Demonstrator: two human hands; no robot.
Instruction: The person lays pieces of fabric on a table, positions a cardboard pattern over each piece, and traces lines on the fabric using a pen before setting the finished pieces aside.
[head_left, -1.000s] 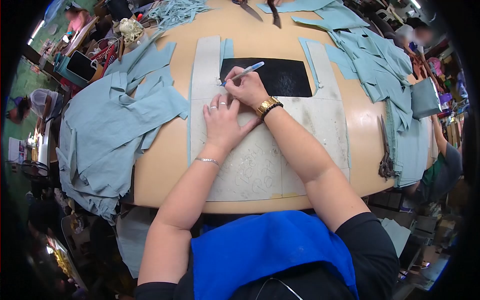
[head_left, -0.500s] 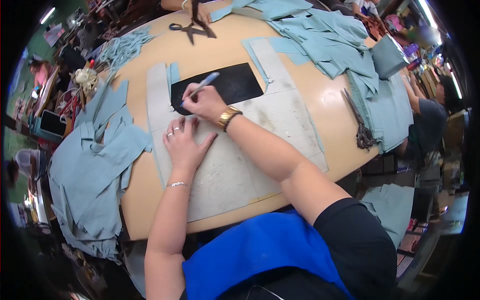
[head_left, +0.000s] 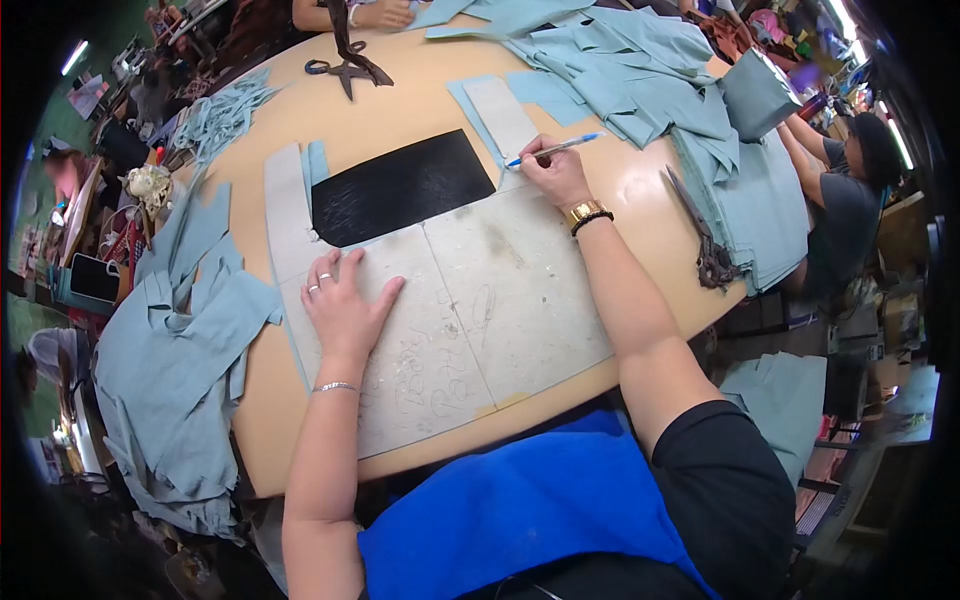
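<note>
A large grey-white cardboard pattern (head_left: 540, 285) lies over light blue fabric, whose edge shows along its sides. My left hand (head_left: 345, 305) rests on the pattern's left part, palm down with the fingers spread, holding nothing. A blue-and-white pen (head_left: 555, 149) is pinched in my right hand (head_left: 557, 175), which wears a gold watch. The pen's tip is by the inner corner of the pattern's right arm. Between the pattern's two arms lies a black rectangular piece (head_left: 400, 188), just beyond my left hand.
Blue fabric pieces are heaped at the left (head_left: 185, 370) and upper right (head_left: 630, 65). Dark-handled shears (head_left: 705, 235) lie near the right edge. Across the table, a co-worker's hand (head_left: 385, 13) is near open scissors (head_left: 346, 72). Another person sits at the right.
My right hand, with the pen, has moved right from the pattern's left inner corner to the right one. My left hand stays on the pattern. The whole view has shifted and turned.
</note>
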